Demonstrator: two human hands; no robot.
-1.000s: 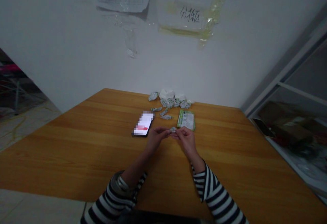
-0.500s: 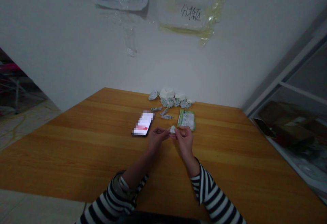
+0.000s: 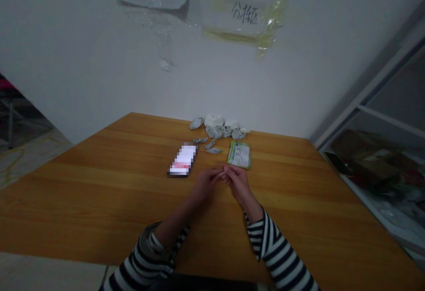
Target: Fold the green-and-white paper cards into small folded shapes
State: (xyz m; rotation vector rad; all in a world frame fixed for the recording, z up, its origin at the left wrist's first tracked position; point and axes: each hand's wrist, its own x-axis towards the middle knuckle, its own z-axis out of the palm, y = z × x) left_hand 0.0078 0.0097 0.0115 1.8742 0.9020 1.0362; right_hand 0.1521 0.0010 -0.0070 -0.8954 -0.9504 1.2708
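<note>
My left hand [image 3: 206, 181] and my right hand [image 3: 237, 178] meet above the table, fingertips pressed together in a pinch. Between them is a small white-and-green piece, seen half a second ago; my fingers now hide nearly all of it. Just beyond my right hand lies a flat green-and-white printed packet [image 3: 239, 154]. To the left of my hands a phone [image 3: 182, 160] rests with its screen lit, blurred by pixels. Past my fingertips are several small twisted printed paper pieces [image 3: 213, 151].
Crumpled white and printed papers [image 3: 215, 127] are heaped at the back of the wooden table [image 3: 99, 184], near the wall. Taped sheets [image 3: 245, 14] hang on that wall. At the right stands a shelf [image 3: 368, 158] holding boxes and a dark phone-like object [image 3: 338, 163].
My fingertips have drawn together and closed over the small white-and-green piece, which showed between them before. The whole view has shifted slightly; the things on the table stay put.
</note>
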